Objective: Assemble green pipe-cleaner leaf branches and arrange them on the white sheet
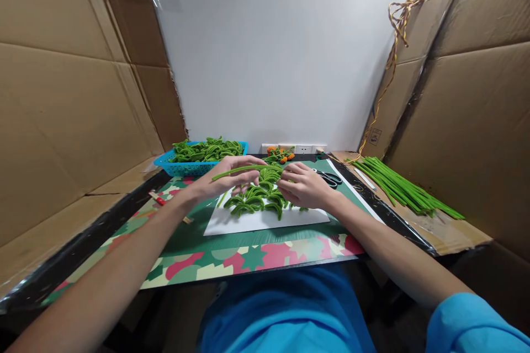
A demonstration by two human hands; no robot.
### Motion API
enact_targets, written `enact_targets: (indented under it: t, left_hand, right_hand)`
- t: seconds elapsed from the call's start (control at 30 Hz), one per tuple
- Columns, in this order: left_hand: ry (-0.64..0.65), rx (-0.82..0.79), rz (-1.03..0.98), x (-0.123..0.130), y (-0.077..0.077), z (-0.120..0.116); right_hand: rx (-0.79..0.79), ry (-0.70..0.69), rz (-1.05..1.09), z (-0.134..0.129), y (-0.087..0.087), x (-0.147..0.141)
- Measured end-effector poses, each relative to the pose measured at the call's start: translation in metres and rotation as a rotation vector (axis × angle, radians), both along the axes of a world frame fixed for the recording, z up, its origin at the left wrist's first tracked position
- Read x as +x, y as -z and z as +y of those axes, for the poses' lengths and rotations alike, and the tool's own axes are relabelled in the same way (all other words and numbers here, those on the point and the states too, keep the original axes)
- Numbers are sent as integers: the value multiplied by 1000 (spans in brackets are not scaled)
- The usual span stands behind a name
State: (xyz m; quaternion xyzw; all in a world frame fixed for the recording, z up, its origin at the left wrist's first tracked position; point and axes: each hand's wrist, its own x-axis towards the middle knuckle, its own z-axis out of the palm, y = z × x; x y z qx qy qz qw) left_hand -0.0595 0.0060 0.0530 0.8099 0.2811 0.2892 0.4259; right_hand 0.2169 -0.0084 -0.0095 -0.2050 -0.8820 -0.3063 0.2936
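A long green pipe cleaner [238,171] runs across between my two hands above the paper. My left hand [226,176] is loosely curled around it, thumb below and fingers above. My right hand [304,185] is closed in a pinch at its right end; the fingertips are partly hidden. Beneath the hands, a pile of bent, looped green pipe cleaner pieces [253,199] lies on a sheet of white paper [232,225]. The paper rests on a green mat with a patterned border [265,255].
A blue basket [186,169] of looped green pieces stands back left. Orange flowers [285,155] lie at the back, with dark-handled scissors [330,178] right of my right hand. Straight green pipe cleaners [408,187] lie on cardboard at right. Cardboard walls [467,94] flank both sides.
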Motion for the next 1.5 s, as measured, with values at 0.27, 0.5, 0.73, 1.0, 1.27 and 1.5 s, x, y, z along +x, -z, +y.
enact_targets:
  t: [0.27, 0.5, 0.73, 1.0, 1.27, 1.5]
  left_hand:
    - [-186, 47, -276, 4, 6, 9]
    - [-199, 38, -284, 10, 15, 13]
    - [-151, -2, -163, 17, 18, 5]
    - [-58, -155, -58, 34, 21, -10]
    - [-20, -194, -47, 37, 21, -16]
    - [8, -238, -68, 37, 26, -14]
  right_hand:
    - [-15, 130, 155, 3, -3, 12]
    - [-146, 41, 346, -2, -3, 9]
    - [-321, -72, 547, -5, -2, 9]
    - [-455, -196, 565, -13, -3, 2]
    - [-338, -42, 398, -5, 2, 7]
    - [-200, 16, 397, -3, 3, 4]
